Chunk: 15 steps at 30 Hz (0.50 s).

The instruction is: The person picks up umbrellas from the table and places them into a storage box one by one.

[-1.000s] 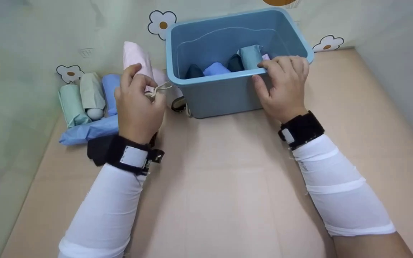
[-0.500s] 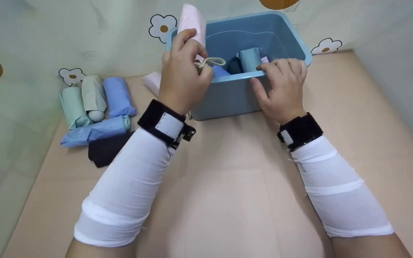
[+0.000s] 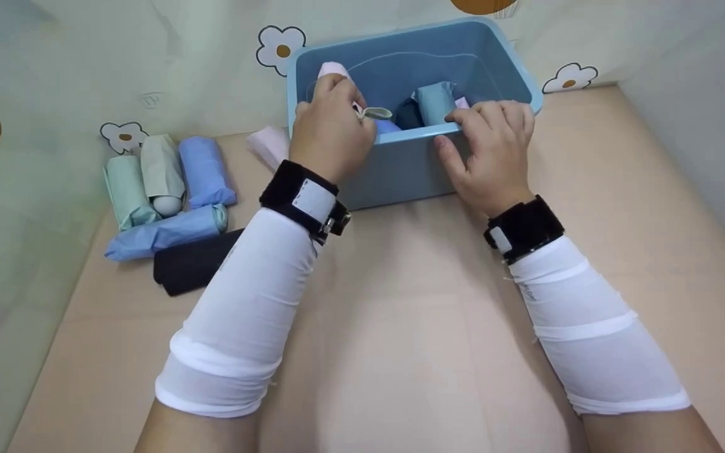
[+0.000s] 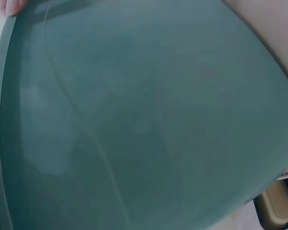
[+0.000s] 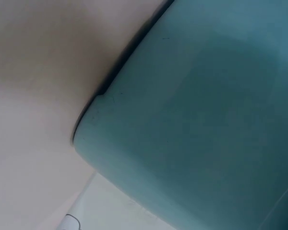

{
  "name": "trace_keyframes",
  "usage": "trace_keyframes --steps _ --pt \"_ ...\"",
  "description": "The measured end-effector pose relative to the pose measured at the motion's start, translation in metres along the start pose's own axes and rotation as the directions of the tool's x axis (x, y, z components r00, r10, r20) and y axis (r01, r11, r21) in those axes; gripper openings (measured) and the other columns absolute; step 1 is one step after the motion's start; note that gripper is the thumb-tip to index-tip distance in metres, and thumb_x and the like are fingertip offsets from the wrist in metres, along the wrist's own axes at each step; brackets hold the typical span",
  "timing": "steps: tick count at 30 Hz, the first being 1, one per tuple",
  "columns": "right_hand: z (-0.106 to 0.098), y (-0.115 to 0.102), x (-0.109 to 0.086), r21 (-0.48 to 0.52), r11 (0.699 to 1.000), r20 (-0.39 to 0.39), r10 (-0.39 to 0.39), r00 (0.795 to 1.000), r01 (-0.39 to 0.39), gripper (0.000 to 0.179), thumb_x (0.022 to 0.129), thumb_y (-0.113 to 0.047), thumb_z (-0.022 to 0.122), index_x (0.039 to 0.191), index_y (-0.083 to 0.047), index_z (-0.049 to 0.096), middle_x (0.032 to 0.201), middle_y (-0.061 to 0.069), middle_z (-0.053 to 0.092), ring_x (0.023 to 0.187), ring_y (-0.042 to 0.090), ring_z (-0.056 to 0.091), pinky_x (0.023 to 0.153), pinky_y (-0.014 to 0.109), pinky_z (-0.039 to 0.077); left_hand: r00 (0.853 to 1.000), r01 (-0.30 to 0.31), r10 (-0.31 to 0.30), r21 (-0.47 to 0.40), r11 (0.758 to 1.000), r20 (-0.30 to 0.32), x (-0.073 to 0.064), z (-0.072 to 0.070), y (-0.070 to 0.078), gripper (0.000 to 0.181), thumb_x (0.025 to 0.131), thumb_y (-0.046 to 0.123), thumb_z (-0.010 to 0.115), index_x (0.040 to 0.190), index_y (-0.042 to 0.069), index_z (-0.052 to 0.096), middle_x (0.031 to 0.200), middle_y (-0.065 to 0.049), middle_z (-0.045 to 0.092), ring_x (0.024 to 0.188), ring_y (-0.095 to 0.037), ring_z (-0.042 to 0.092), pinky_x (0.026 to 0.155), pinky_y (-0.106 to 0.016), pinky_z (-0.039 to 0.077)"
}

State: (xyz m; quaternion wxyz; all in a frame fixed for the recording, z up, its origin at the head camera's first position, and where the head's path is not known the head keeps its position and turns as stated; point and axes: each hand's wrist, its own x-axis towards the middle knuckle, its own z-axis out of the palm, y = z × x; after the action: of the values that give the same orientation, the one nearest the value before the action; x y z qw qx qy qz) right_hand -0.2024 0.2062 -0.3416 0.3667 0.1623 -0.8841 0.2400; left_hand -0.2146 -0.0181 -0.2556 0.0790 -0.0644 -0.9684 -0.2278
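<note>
My left hand (image 3: 334, 129) grips a pink folded umbrella (image 3: 332, 68) at the left end of the blue plastic storage box (image 3: 400, 170). Only the umbrella's pink end and a pale cord loop (image 3: 377, 113) show past the fingers. My right hand (image 3: 494, 151) holds the box's front rim, fingers over the edge and thumb against the outside. Inside the box lie a teal rolled umbrella (image 3: 436, 104), a dark one (image 3: 409, 114) and a partly hidden blue one (image 3: 387, 126). The box's outer wall fills most of both wrist views.
Left of the box lie a mint umbrella (image 3: 128, 189), an off-white one (image 3: 161, 167), two blue ones (image 3: 204, 170) and a black one (image 3: 192, 264). Another pink one (image 3: 268, 146) sits against the box, partly behind my left hand. A flower-patterned wall covering (image 3: 211, 63) stands behind.
My left hand has carried the pink umbrella rightward from beside the box to over it, then lowered it at the box's left end. The right hand stays on the rim.
</note>
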Motion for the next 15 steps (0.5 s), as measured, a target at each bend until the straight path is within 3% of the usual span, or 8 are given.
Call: trace_keyframes --steps 3,8,15 --pt "-0.0003 -0.0001 -0.0006 -0.007 1.000 0.009 0.000 1.000 0.000 0.050 0.103 -0.051 0.050 0.117 -0.008 0.071 0.107 0.015 0.064 0.113 0.035 0.047 0.108 0.057 0.023 0.999 0.025 -0.026 0.033 0.999 0.047 0.0022 -0.0004 0.0020 0.028 0.105 0.029 0.051 0.126 0.016 0.064 0.149 0.000 0.050 0.105 -0.027 0.056 0.094 -0.041 0.047" --pt "-0.0006 -0.0001 -0.0002 0.003 1.000 0.003 -0.007 1.000 0.007 0.049 0.103 -0.050 0.051 0.117 -0.008 0.071 0.107 0.015 0.064 0.112 0.035 0.048 0.107 0.057 0.023 0.993 0.033 -0.043 0.083 0.996 0.114 0.0053 -0.0024 0.0046 0.039 0.109 0.041 0.048 0.137 0.016 0.060 0.157 -0.004 0.045 0.115 -0.029 0.058 0.101 -0.042 0.047" --pt "-0.0014 0.0004 -0.0002 0.005 1.000 0.012 0.001 1.000 -0.001 0.050 0.103 -0.051 0.050 0.118 -0.009 0.072 0.108 0.015 0.064 0.113 0.035 0.047 0.108 0.057 0.022 0.970 0.044 -0.076 0.139 0.989 0.230 0.0079 -0.0067 0.0083 0.054 0.112 0.047 0.036 0.154 0.017 0.051 0.161 -0.009 0.041 0.119 -0.032 0.053 0.103 -0.044 0.048"
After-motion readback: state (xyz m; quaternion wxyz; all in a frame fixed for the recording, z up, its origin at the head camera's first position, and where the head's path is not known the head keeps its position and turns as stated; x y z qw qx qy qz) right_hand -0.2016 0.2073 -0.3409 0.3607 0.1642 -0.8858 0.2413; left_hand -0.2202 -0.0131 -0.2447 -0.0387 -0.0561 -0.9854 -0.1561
